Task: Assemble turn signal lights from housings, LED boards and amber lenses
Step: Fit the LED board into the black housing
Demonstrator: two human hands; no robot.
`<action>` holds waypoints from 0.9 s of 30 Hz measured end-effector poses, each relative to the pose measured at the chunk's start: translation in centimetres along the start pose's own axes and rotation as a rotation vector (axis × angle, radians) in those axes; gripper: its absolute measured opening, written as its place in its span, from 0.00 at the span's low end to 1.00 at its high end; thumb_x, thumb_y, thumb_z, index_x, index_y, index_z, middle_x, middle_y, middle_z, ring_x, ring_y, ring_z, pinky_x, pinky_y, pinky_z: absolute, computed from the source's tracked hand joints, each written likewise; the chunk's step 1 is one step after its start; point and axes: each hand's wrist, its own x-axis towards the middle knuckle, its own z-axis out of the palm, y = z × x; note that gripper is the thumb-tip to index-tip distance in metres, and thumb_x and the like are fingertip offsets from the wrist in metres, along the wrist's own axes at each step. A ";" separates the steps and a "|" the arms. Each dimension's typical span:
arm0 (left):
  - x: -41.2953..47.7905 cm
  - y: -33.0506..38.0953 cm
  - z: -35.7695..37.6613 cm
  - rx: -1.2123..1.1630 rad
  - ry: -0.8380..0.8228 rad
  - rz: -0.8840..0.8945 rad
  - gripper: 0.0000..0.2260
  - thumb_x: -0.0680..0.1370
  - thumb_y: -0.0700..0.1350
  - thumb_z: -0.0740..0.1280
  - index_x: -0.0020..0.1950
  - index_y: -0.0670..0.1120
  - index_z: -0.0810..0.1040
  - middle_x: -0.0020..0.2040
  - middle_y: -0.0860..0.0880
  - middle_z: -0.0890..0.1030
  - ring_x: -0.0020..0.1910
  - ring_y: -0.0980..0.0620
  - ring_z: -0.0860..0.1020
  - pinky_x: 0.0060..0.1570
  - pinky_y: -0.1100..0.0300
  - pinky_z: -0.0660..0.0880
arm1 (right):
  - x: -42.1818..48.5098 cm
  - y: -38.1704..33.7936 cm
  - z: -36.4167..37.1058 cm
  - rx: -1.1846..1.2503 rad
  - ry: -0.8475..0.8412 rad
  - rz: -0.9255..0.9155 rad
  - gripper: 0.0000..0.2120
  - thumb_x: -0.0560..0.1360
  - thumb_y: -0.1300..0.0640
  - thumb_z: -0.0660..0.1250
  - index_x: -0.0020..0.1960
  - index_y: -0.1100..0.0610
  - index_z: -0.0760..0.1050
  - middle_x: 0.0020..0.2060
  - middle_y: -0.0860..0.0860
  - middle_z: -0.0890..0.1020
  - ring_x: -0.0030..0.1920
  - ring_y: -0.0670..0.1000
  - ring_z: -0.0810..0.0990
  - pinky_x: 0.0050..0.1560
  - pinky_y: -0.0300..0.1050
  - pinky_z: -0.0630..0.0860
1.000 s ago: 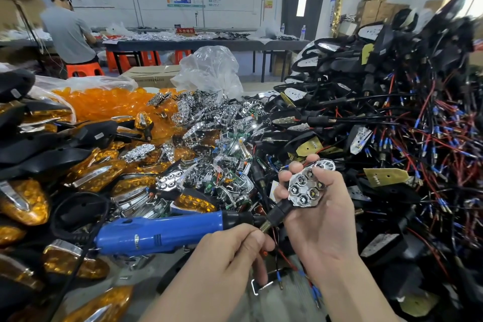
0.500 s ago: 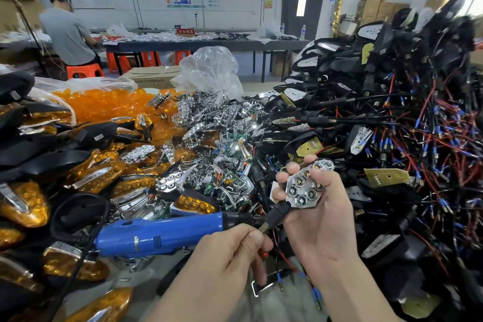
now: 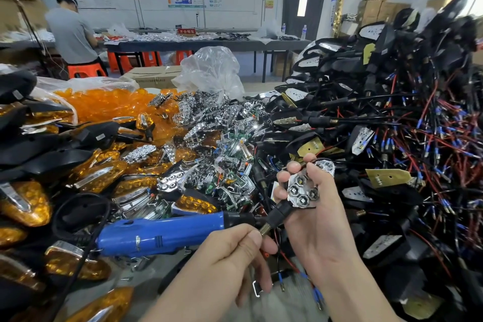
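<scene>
My right hand (image 3: 322,219) grips the housing (image 3: 281,212) with the LED board (image 3: 302,192) facing up. My left hand (image 3: 230,256) pinches what seems to be its threaded stem (image 3: 263,230). Tugging carelessly could tear the wires loose.

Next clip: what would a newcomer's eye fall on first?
At centre the right hand holds a chrome-faced light unit, the left hand pinching its threaded stem. A blue electric screwdriver lies just left; amber lenses heap at far left, and black wired housings tower on the right.
</scene>
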 end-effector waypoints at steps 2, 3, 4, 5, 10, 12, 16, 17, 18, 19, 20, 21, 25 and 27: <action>0.0 0.2 0.0 -0.028 0.001 -0.016 0.14 0.84 0.48 0.58 0.46 0.47 0.80 0.33 0.45 0.83 0.23 0.53 0.70 0.23 0.68 0.64 | -0.1 -0.1 0.1 -0.007 0.005 -0.001 0.06 0.70 0.59 0.66 0.43 0.51 0.81 0.37 0.50 0.79 0.35 0.49 0.79 0.30 0.40 0.74; 0.0 0.2 0.0 -0.034 0.000 -0.019 0.14 0.84 0.48 0.58 0.47 0.45 0.80 0.33 0.45 0.83 0.23 0.53 0.70 0.23 0.68 0.64 | -0.1 -0.1 0.2 -0.013 0.006 -0.001 0.06 0.70 0.59 0.66 0.43 0.51 0.81 0.37 0.50 0.79 0.35 0.49 0.79 0.30 0.41 0.74; 0.0 0.3 0.0 -0.042 0.000 -0.021 0.14 0.84 0.47 0.58 0.47 0.44 0.80 0.33 0.45 0.82 0.23 0.53 0.70 0.23 0.68 0.63 | -0.1 -0.1 0.3 -0.020 0.006 -0.002 0.06 0.70 0.60 0.66 0.44 0.52 0.80 0.37 0.50 0.79 0.35 0.49 0.80 0.30 0.41 0.74; 0.0 0.3 0.0 -0.052 0.000 -0.023 0.14 0.84 0.47 0.58 0.48 0.43 0.80 0.32 0.45 0.82 0.23 0.52 0.70 0.22 0.69 0.63 | -0.1 -0.1 0.3 -0.031 0.005 -0.004 0.06 0.71 0.60 0.66 0.45 0.52 0.79 0.37 0.51 0.79 0.35 0.49 0.80 0.30 0.41 0.75; 0.4 -0.2 -0.2 -0.024 0.021 0.024 0.14 0.84 0.45 0.58 0.49 0.55 0.82 0.35 0.47 0.84 0.26 0.51 0.74 0.25 0.68 0.66 | -0.2 -0.1 -0.1 -0.074 -0.018 -0.021 0.11 0.79 0.63 0.62 0.45 0.52 0.81 0.38 0.51 0.81 0.38 0.51 0.82 0.34 0.43 0.78; 0.7 -0.4 -0.2 -0.008 0.050 0.053 0.19 0.84 0.40 0.58 0.51 0.62 0.82 0.38 0.49 0.84 0.30 0.52 0.77 0.29 0.64 0.70 | -0.2 0.1 0.0 -0.074 -0.043 -0.016 0.06 0.76 0.62 0.65 0.47 0.54 0.79 0.39 0.52 0.81 0.41 0.53 0.85 0.39 0.45 0.81; 0.9 -0.8 0.1 -0.042 0.171 0.135 0.12 0.76 0.53 0.61 0.54 0.63 0.82 0.42 0.51 0.85 0.39 0.55 0.81 0.40 0.59 0.78 | -0.5 0.8 0.1 -0.161 -0.065 0.012 0.06 0.72 0.59 0.68 0.49 0.55 0.80 0.39 0.54 0.82 0.51 0.59 0.87 0.53 0.50 0.83; 0.9 -0.8 0.1 -0.048 0.163 0.154 0.12 0.75 0.58 0.61 0.55 0.63 0.81 0.42 0.53 0.84 0.40 0.57 0.82 0.41 0.60 0.79 | -0.7 1.0 0.2 -0.196 -0.080 0.031 0.06 0.72 0.59 0.69 0.50 0.55 0.80 0.40 0.53 0.83 0.54 0.60 0.86 0.55 0.49 0.83; 0.9 -0.9 0.2 -0.055 0.145 0.177 0.13 0.75 0.61 0.62 0.55 0.63 0.80 0.42 0.55 0.84 0.40 0.58 0.81 0.42 0.60 0.80 | -0.9 1.2 0.2 -0.224 -0.094 0.060 0.06 0.73 0.59 0.70 0.50 0.54 0.79 0.40 0.53 0.83 0.57 0.59 0.85 0.54 0.48 0.83; 0.8 -0.7 0.4 -0.068 0.128 0.195 0.13 0.76 0.64 0.62 0.56 0.62 0.80 0.41 0.56 0.83 0.39 0.58 0.81 0.40 0.59 0.80 | -1.1 1.4 0.2 -0.245 -0.107 0.099 0.06 0.73 0.59 0.71 0.50 0.53 0.80 0.41 0.53 0.84 0.58 0.58 0.85 0.51 0.47 0.83; 0.8 -0.5 0.5 -0.081 0.119 0.213 0.13 0.77 0.64 0.62 0.55 0.61 0.80 0.39 0.56 0.81 0.37 0.56 0.80 0.38 0.59 0.79 | -1.3 1.6 0.2 -0.274 -0.113 0.142 0.06 0.74 0.59 0.70 0.50 0.53 0.81 0.43 0.53 0.85 0.59 0.56 0.85 0.47 0.46 0.84; 0.8 -0.3 0.7 -0.091 0.124 0.226 0.13 0.78 0.63 0.63 0.53 0.59 0.80 0.37 0.55 0.79 0.35 0.55 0.79 0.35 0.59 0.78 | -1.6 1.7 0.4 -0.318 -0.115 0.182 0.07 0.73 0.58 0.71 0.51 0.53 0.80 0.46 0.54 0.86 0.57 0.54 0.85 0.40 0.46 0.83; 0.9 -0.3 0.7 -0.156 0.153 0.225 0.15 0.75 0.59 0.64 0.49 0.50 0.80 0.34 0.50 0.77 0.33 0.52 0.77 0.31 0.60 0.74 | -2.1 1.8 0.9 -0.399 -0.114 0.246 0.16 0.70 0.51 0.69 0.55 0.54 0.75 0.54 0.58 0.85 0.37 0.54 0.83 0.20 0.40 0.69; 0.9 -0.3 0.6 -0.156 0.143 0.216 0.15 0.74 0.60 0.64 0.50 0.51 0.80 0.31 0.50 0.77 0.30 0.52 0.75 0.31 0.61 0.73 | -2.1 1.7 0.9 -0.382 -0.119 0.250 0.17 0.71 0.51 0.67 0.58 0.55 0.74 0.55 0.60 0.85 0.37 0.54 0.83 0.19 0.41 0.70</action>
